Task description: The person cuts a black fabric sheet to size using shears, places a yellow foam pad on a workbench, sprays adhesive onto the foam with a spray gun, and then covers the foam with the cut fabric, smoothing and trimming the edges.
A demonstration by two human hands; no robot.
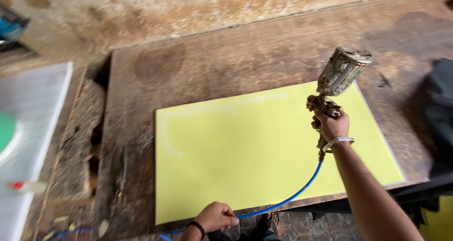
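Head view: nearest, the left hand (pixel 216 217) is closed around the blue hose (pixel 288 198). Farther, the right hand (pixel 331 124) grips tightly a paint-crusted spray gun (pixel 336 80) above the yellow panel (pixel 245 151) lying on the brown board (pixel 264 52).

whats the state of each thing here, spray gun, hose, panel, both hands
spray gun: raised over the panel, cup on top, crusted with old paint
blue hose: joined to the gun's base, sagging in a curve to the left hand
yellow panel: flat on the wooden board, paler streaks near its top and left edges
right hand: closed on the gun's grip
left hand: closed on the hose
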